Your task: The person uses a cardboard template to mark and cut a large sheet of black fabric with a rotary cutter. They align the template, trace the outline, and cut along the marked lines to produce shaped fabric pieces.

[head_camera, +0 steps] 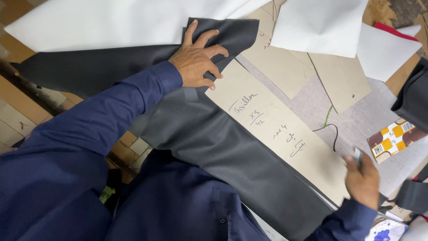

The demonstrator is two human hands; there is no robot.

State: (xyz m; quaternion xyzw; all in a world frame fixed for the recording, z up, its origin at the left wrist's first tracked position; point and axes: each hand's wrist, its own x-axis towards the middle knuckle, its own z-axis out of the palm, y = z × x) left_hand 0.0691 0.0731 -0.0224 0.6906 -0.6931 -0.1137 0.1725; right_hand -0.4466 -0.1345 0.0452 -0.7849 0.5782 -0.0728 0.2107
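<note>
A long piece of dark grey fabric [214, 147] lies across the table. On it rests a long tan cardboard pattern strip [276, 129] with handwriting. My left hand [198, 60] presses down on the fabric at the strip's far end, fingers curled over the cloth's fold. At the strip's near end, my right hand [362, 178] holds a small pale flat object [358, 155], pinched in its fingers against the cardboard edge. Both arms wear dark blue sleeves.
White fabric [111, 20] lies at the top left and white sheets [318, 22] at the top right. More tan cardboard pieces [341, 78] lie on a grey table surface [312, 105]. A thin black and green cord [329, 122], a small patterned box [394, 138] and black cloth [414, 96] sit at right.
</note>
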